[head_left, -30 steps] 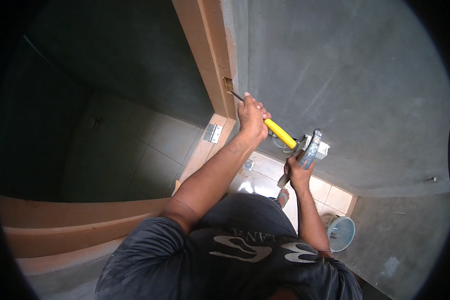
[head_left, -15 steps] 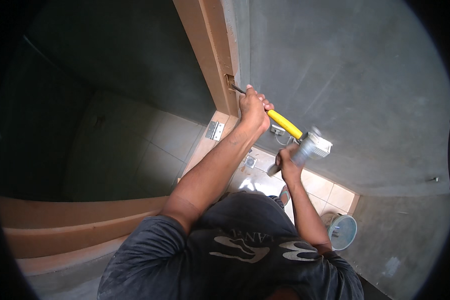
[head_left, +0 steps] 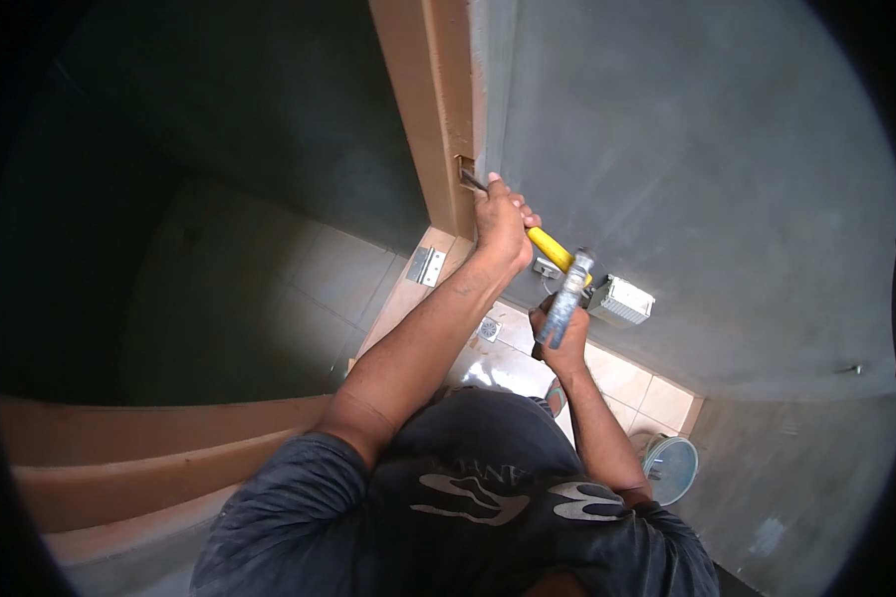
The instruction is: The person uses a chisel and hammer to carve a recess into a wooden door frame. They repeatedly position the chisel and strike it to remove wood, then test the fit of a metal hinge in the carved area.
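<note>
Clock directions are as seen in the head view.

The left hand (head_left: 503,229) is wrapped around a chisel (head_left: 550,247), fingers fully curled, leaving part of the yellow handle exposed toward 4 o'clock. The blade points to 10 o'clock, its tip at a notch (head_left: 466,164) cut in the wooden door frame (head_left: 438,109); the notch is at 11 o'clock from this hand.

The right hand (head_left: 565,338) is closed around the handle of a hammer (head_left: 569,298); the handle is mostly hidden beneath the metal head. The head overlaps the chisel's rear end in view; whether they touch cannot be told.

A metal hinge (head_left: 426,266) is at 8 o'clock from the left hand, on the frame's wood. From the right hand, a white box (head_left: 622,300) is at 2 o'clock, near the grey wall (head_left: 717,149); a bucket (head_left: 671,470) is at 5 o'clock; a floor drain (head_left: 489,329) is at 9 o'clock.
</note>
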Motion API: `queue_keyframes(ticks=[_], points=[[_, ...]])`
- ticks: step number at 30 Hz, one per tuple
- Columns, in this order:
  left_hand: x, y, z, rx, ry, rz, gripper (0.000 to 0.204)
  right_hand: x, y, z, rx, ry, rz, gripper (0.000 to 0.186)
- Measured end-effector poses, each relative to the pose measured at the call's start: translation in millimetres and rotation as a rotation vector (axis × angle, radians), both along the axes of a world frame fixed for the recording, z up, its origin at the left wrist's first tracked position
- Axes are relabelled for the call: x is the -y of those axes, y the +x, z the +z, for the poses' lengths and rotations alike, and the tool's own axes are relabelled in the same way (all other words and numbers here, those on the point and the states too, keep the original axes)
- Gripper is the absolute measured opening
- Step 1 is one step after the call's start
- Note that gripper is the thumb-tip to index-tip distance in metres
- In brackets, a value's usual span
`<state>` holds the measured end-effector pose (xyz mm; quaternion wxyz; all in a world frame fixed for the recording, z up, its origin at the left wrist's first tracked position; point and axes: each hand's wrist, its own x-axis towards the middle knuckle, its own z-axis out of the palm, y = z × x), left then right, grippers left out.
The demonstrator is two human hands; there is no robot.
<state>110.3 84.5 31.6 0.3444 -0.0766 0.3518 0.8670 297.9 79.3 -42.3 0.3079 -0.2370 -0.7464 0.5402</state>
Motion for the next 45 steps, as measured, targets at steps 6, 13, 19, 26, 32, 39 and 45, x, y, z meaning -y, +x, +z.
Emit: queue_keyframes(ticks=[6,13,19,26,32,39,45], points=[[-5,5,13,0.046,0.037,0.037,0.028,12,-9,0,-0.465,-0.441,-0.296,0.024],[-6,4,15,0.074,0.013,0.059,0.027,-6,1,7,-0.15,-0.339,-0.252,0.021],[-4,4,-1,-0.041,-0.001,0.049,0.028,-11,0,-3,0.106,-0.22,-0.087,0.016],[6,34,-25,0.036,-0.099,-0.037,0.028,15,27,-20,-0.018,-0.087,-0.03,0.016],[4,30,-20,-0.043,-0.072,-0.042,0.032,7,41,-32,0.107,-0.226,-0.082,0.019],[6,26,-20,-0.033,-0.088,-0.038,0.029,10,44,-43,0.069,-0.26,-0.044,0.013],[7,20,-23,-0.029,-0.088,-0.071,0.029,12,42,-42,0.114,-0.233,-0.053,0.009]])
